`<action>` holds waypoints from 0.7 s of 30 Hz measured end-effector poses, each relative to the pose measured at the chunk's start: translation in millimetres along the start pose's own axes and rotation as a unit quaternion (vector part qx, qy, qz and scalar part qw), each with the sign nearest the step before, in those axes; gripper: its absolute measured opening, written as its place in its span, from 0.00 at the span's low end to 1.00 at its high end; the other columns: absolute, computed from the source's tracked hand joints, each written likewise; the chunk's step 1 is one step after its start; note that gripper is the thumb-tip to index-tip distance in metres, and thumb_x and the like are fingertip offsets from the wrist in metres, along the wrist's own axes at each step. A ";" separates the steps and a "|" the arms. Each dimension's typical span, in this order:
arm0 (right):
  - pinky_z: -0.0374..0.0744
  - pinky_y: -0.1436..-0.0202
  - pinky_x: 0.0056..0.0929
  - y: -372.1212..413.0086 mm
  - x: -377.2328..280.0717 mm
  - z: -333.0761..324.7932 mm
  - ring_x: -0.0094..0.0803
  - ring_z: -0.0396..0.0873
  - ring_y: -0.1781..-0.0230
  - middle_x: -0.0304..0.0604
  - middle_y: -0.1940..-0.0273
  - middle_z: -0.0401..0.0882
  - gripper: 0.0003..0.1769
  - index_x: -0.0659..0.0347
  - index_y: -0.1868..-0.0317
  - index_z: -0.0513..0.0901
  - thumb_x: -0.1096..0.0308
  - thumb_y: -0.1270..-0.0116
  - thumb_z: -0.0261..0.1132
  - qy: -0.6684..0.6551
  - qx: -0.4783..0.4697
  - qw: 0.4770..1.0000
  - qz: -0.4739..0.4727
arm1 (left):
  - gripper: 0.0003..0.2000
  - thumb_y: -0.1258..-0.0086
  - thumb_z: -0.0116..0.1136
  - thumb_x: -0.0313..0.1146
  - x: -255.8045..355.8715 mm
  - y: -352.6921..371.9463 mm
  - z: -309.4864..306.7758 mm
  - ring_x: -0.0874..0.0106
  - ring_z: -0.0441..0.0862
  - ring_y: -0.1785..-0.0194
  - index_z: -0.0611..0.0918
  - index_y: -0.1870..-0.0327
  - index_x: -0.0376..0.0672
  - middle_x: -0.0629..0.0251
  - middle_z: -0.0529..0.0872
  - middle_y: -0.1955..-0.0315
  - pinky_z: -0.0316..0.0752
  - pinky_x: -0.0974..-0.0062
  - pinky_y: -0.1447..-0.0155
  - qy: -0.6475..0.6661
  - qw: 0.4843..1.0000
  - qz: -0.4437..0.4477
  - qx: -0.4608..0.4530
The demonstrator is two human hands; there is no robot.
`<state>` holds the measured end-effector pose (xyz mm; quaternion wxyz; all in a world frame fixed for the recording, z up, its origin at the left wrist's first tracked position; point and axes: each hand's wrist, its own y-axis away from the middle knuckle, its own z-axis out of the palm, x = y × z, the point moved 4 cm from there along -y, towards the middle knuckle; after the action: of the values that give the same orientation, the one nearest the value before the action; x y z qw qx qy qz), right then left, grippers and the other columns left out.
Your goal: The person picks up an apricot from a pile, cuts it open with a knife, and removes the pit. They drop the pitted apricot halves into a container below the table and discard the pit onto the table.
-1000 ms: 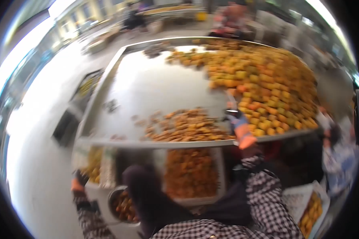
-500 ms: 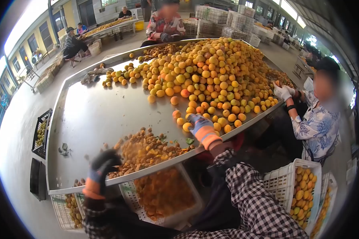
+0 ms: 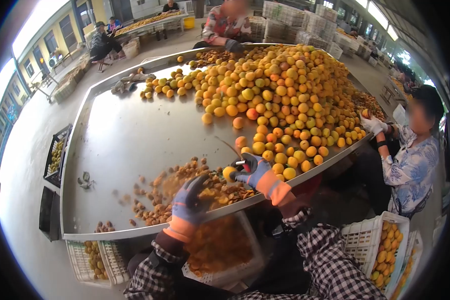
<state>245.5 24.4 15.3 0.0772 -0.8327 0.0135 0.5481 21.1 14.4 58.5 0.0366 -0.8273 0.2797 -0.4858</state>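
My right hand (image 3: 257, 172), in a blue, black and orange glove, pinches a yellow apricot (image 3: 229, 173) above the near side of the metal table (image 3: 130, 125). A small tool with a pale and a red part (image 3: 241, 163) also shows at its fingers. My left hand (image 3: 191, 200), gloved alike, hovers over the table's near rim with curved fingers apart and nothing in them. Beneath and beyond it spreads a heap of brown pits and apricot pieces (image 3: 157, 202). A large pile of whole apricots (image 3: 285, 95) covers the far right of the table.
Below the rim, a white crate (image 3: 252, 235) holds orange apricot halves. Another crate of apricots (image 3: 372, 245) stands at right, with black crates (image 3: 58, 155) at left. One person (image 3: 410, 155) works at the right edge, another (image 3: 227, 25) across the table. A grey cloth (image 3: 131, 82) lies far left.
My left hand has moved right, over the near rim. The right hand has drawn back from the pile and now holds an apricot. The person opposite has put a hand onto the table.
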 end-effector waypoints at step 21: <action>0.78 0.59 0.34 56.3 -84.1 62.7 0.47 0.81 0.62 0.52 0.62 0.81 0.12 0.63 0.52 0.77 0.72 0.36 0.63 0.068 -0.090 0.985 -0.127 | 0.23 0.44 0.70 0.24 -42.1 1.1 -20.0 0.72 0.81 0.52 0.76 0.46 0.36 0.63 0.84 0.56 0.77 0.74 0.46 0.402 0.906 -0.131 0.023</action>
<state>148.8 -27.4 61.6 0.0693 -0.8667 -0.1365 0.4747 -11.5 38.7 35.6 -0.1239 -0.5895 0.1488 -0.7842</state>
